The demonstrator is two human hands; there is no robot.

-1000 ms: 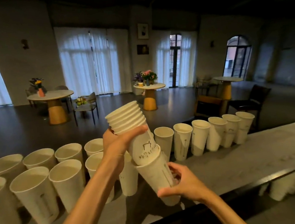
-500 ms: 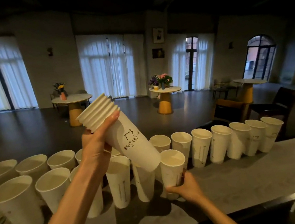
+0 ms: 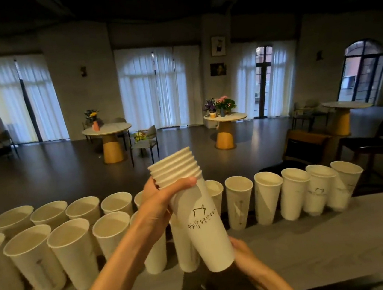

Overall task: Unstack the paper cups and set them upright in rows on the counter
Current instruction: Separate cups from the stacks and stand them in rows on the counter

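**Stack held over the counter**

The right hand (image 3: pixel 241 250) grips the stack (image 3: pixel 202 218) at its base, fingers mostly hidden behind it. The left hand (image 3: pixel 161 202) clasps it under the rims. Its long axis tilts, mouth up-left. Behind, two cup rows (image 3: pixel 73 251) stand on the counter (image 3: pixel 330 243), partly blocked.

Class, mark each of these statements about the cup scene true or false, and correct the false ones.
1. The left hand grips the stack near its rims. True.
2. The stack is held upside down. False: its rims point up, tilted slightly.
3. Cups stand upright in two rows on the counter. True.
4. The right hand is at the stack's rims. False: it is at the stack's bottom end.
5. The counter cups are lying on their sides. False: they stand upright with their mouths up.
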